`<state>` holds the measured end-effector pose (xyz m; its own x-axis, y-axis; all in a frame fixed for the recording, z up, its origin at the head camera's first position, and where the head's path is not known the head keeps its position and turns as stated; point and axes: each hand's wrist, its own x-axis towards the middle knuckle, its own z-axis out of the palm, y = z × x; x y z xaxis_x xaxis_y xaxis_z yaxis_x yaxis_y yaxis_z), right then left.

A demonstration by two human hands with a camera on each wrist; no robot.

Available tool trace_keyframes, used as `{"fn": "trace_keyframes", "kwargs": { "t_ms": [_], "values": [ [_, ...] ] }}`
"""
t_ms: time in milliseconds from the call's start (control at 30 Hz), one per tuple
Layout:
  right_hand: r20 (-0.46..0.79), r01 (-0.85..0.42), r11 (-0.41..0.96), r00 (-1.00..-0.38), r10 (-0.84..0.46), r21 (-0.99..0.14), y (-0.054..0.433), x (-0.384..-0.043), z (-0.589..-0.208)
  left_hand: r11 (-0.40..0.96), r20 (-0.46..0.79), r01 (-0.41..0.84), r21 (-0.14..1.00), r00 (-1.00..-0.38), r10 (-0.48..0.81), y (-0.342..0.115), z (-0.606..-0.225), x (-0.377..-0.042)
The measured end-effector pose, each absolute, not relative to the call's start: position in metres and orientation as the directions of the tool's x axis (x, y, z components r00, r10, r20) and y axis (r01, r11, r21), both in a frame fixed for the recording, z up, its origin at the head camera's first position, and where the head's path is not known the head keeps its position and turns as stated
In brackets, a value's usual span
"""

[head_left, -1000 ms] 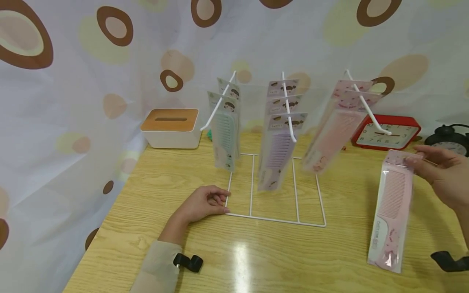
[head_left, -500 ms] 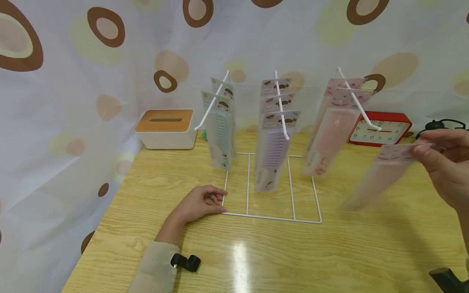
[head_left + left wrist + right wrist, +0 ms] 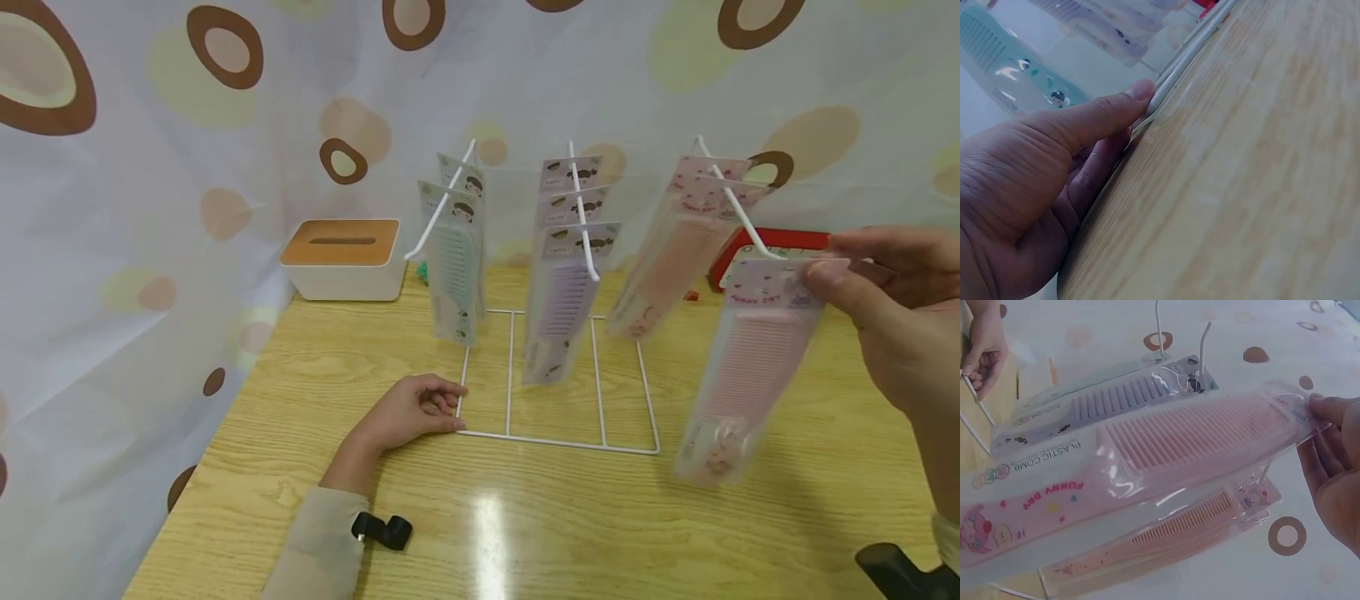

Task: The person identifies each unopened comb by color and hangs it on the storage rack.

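Observation:
In the head view my right hand [image 3: 892,317] pinches the top card of a packaged pink comb [image 3: 753,358], which hangs tilted at the tip of the right hook [image 3: 738,208]. The right wrist view shows thumb and fingers on that card's end. My left hand [image 3: 408,412] holds the front left corner of the white wire rack [image 3: 555,442], thumb on the corner [image 3: 1159,100]. Two packaged pink combs [image 3: 675,258] hang further back on the right hook. Several packaged purple combs [image 3: 564,308] hang on the middle hook, and packaged green combs [image 3: 453,267] on the left one.
A white tissue box [image 3: 345,282] with a wooden lid stands at the back left. Behind the held comb is a red clock [image 3: 787,239], partly covered by my right hand. A patterned curtain [image 3: 247,167] backs the wooden table [image 3: 300,375].
My right hand has lifted the packaged pink comb and brought it leftward to the front of the right hook. The left hand stays at the rack's corner.

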<state>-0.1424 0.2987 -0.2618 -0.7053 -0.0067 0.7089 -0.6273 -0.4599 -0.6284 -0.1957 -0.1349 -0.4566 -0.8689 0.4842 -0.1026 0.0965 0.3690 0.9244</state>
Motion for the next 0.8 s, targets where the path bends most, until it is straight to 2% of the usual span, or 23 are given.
{"fn": "trace_keyframes", "kwargs": {
  "t_ms": [233,467,667,800],
  "values": [
    [0.673,-0.646,-0.346,-0.738,0.056,-0.680,0.296,-0.150,-0.258,0.362,-0.092,0.104,0.926,-0.870,0.485,-0.133,-0.456,-0.195],
    [0.588,-0.595,-0.061,-0.802,0.106,-0.801,0.294,-0.163,-0.258,0.346,-0.061,0.140,0.928,-0.859,0.509,-0.134,-0.450,-0.193],
    [0.567,-0.568,0.008,-0.819,0.084,-0.823,0.298,-0.173,-0.258,0.356,0.099,0.313,0.880,-0.856,0.508,-0.155,-0.394,-0.192],
    [0.544,-0.530,0.145,-0.834,0.088,-0.835,0.302,-0.179,-0.257,0.478,0.120,0.366,0.799,-0.875,0.469,-0.177,-0.364,-0.204]
  ]
}}
